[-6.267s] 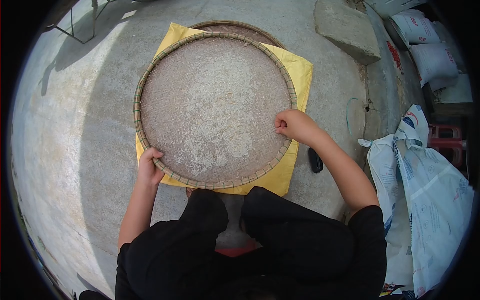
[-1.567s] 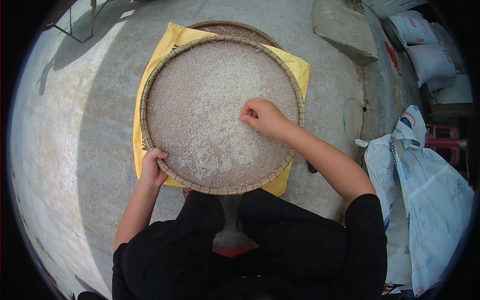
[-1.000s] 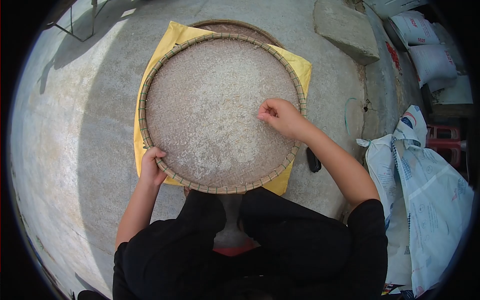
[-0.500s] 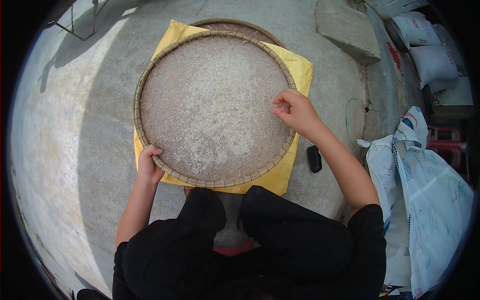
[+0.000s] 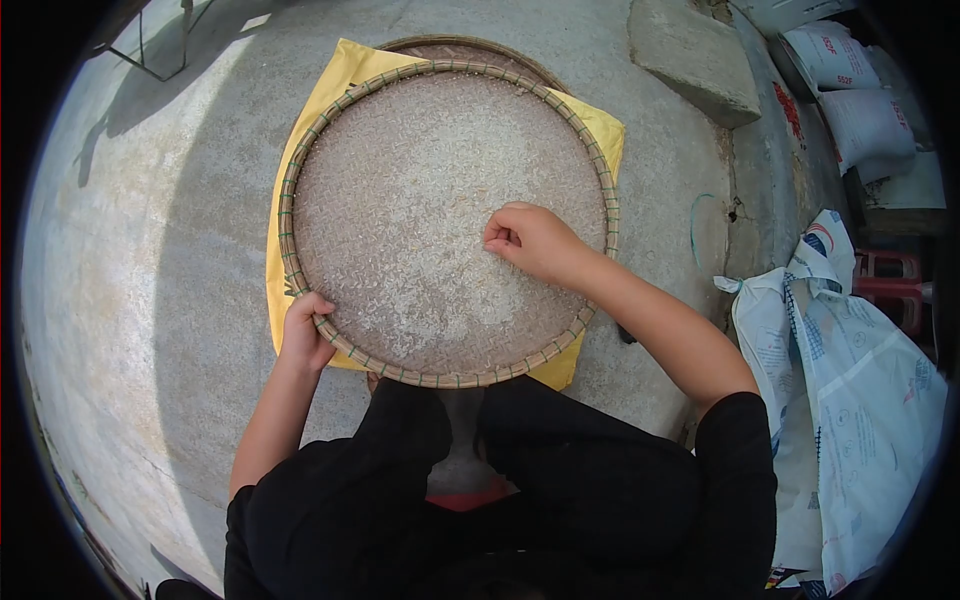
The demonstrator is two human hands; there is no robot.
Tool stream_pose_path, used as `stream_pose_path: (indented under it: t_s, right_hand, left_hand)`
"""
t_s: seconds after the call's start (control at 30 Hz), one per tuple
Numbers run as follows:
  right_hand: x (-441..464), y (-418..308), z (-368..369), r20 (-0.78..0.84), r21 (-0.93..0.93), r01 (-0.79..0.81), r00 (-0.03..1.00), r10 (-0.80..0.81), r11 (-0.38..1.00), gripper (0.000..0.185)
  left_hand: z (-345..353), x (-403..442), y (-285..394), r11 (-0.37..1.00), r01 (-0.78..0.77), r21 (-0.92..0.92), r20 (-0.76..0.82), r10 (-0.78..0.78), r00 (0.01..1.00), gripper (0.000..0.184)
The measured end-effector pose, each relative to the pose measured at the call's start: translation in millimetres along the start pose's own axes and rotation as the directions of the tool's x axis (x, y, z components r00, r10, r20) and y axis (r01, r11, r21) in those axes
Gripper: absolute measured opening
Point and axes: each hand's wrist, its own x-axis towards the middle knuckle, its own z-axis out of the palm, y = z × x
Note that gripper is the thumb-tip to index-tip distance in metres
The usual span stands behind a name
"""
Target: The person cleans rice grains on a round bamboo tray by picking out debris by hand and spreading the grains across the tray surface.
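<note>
A large round woven tray [image 5: 287, 215] with a bamboo rim bound in green lies over a yellow sheet [image 5: 345, 68]. Pale grains [image 5: 430, 190], which look like rice, are spread thinly across it. My left hand [image 5: 308, 332] grips the rim at the lower left, thumb on top. Over the grains, right of the middle, my right hand [image 5: 525, 240] has its fingertips pinched together; whatever is between them is too small to name. A second round tray [image 5: 470, 46] shows partly from behind the first.
White printed sacks [image 5: 850, 430] stand at the right, with stuffed bags [image 5: 868, 125] farther back. A concrete block [image 5: 693, 60] sits at the upper right. A dark object [image 5: 626, 335] is partly hidden by my right forearm. A red plastic item [image 5: 888, 285] is at the far right.
Since half a second ago my right hand has moved left over the grains and its fingers have closed. The tray has shifted slightly right and toward me, with my left hand still on its rim.
</note>
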Motion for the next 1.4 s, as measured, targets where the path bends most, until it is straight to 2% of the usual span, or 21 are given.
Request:
stream_pose_path:
  t_s: [0.23,0.33,0.4,0.47,0.5,0.57,0.6,0.67,0.7,0.77,0.8,0.87,0.97,1.1,1.17,1.3,1.37,1.4]
  right_hand:
    - [-6.2,-1.5,-6.3,-0.054,-0.045,0.034,0.998,-0.037,0.998,0.009]
    - [-20.9,4.3,-28.0,-0.068,0.018,0.015,0.998,-0.013,1.0,0.01]
    - [-37.7,10.4,-48.2,-0.055,0.111,-0.142,0.987,0.149,0.984,0.009]
    - [-56.6,26.3,-71.0,0.028,0.177,-0.24,0.971,0.239,0.954,0.009]
    - [-67.8,37.8,-82.7,0.029,0.176,-0.237,0.971,0.236,0.955,0.009]
    - [-85.4,55.9,-99.6,0.054,-0.07,-0.285,0.956,0.289,0.956,0.012]
    - [-87.2,53.5,-102.7,0.052,-0.072,-0.284,0.956,0.288,0.956,0.012]
    - [-89.4,44.3,-107.2,-0.038,-0.371,-0.338,0.936,0.349,0.865,0.016]
    - [-86.2,40.2,-103.3,-0.041,-0.368,-0.341,0.935,0.351,0.865,0.016]
    - [-71.7,27.7,-89.7,-0.112,0.004,-0.279,0.954,0.278,0.96,0.018]
    - [-64.4,25.2,-82.2,-0.116,0.006,-0.279,0.954,0.278,0.96,0.018]
    - [-50.3,28.8,-64.0,-0.154,-0.097,-0.149,0.979,0.133,0.984,0.017]
    - [-36.2,38.9,-49.6,-0.153,-0.187,-0.137,0.982,0.109,0.973,0.016]
    - [-27.0,45.1,-45.6,-0.135,-0.152,-0.213,0.972,0.193,0.965,0.014]
    - [-24.0,48.0,-45.4,-0.053,-0.122,-0.258,0.966,0.253,0.958,0.012]
    - [-27.0,49.4,-48.7,-0.003,-0.196,-0.207,0.978,0.21,0.958,0.012]
    - [-37.6,47.9,-63.5,0.073,-0.042,-0.203,0.976,0.206,0.978,0.013]
    - [-44.9,47.2,-76.1,0.064,-0.05,-0.203,0.976,0.206,0.978,0.013]
  left_hand:
    - [1.1,1.1,-0.6,1.0,-0.002,-0.001,-0.01,0.002,1.0,0.06]
    - [4.9,-0.2,-2.4,1.0,-0.023,0.001,-0.034,0.023,0.999,0.063]
    - [5.8,-0.9,-4.1,0.999,-0.035,-0.005,-0.033,0.035,0.999,0.063]
    - [4.6,-1.3,-5.7,0.999,-0.047,-0.012,-0.033,0.047,0.998,0.062]
    - [2.7,-0.4,-7.5,0.998,-0.064,-0.013,-0.051,0.063,0.997,0.06]
    - [-1.2,1.0,-11.3,0.997,-0.081,-0.016,-0.066,0.08,0.995,0.057]
    - [-3.3,1.3,-13.0,0.996,-0.091,-0.024,-0.075,0.089,0.993,0.055]
    - [-6.1,1.9,-13.9,0.995,-0.098,-0.027,-0.081,0.096,0.992,0.054]
    - [-7.0,1.9,-13.4,0.995,-0.094,-0.028,-0.084,0.092,0.992,0.054]
    - [-6.8,2.6,-13.4,0.996,-0.089,-0.027,-0.083,0.087,0.993,0.054]
    - [-6.6,2.8,-13.1,0.995,-0.094,-0.032,-0.079,0.091,0.993,0.054]
    - [-4.8,2.2,-12.3,0.995,-0.098,-0.034,-0.07,0.095,0.993,0.054]
    - [-0.7,1.6,-10.7,0.995,-0.097,-0.028,-0.063,0.095,0.994,0.054]
    - [0.8,1.2,-8.6,0.995,-0.094,-0.026,-0.056,0.093,0.994,0.056]
    - [2.0,-0.2,-6.1,0.996,-0.088,-0.018,-0.048,0.087,0.995,0.056]
    - [-5.8,4.3,-5.6,0.997,-0.076,0.006,-0.059,0.076,0.995,0.057]
    - [-6.1,4.6,-6.8,0.997,-0.073,-0.006,-0.061,0.072,0.996,0.057]
    - [-4.5,4.3,-7.7,0.997,-0.081,-0.006,-0.065,0.08,0.995,0.057]
